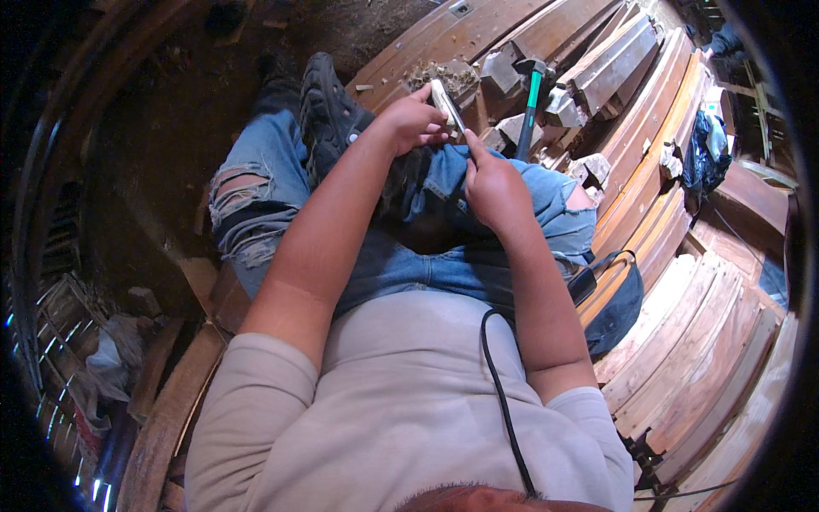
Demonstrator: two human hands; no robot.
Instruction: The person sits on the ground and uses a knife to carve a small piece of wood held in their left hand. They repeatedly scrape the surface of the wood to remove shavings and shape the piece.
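Above my lap, my left hand is closed on a small pale piece, apparently wood, held upright with the fingertips. My right hand grips a slim tool with a metallic blade, which lies along the pale piece; most of its handle is hidden in my fist. Whether it is a knife or a chisel I cannot tell. Just right of the hands, a hammer with a green and black handle leans among wood offcuts. Shavings lie beyond my left fingertips.
Long wooden boards are stacked to the right, with pale planks nearer me. A dark plastic bag rests at the far right. My crossed legs in torn jeans lie below the hands. A black cable runs down my shirt.
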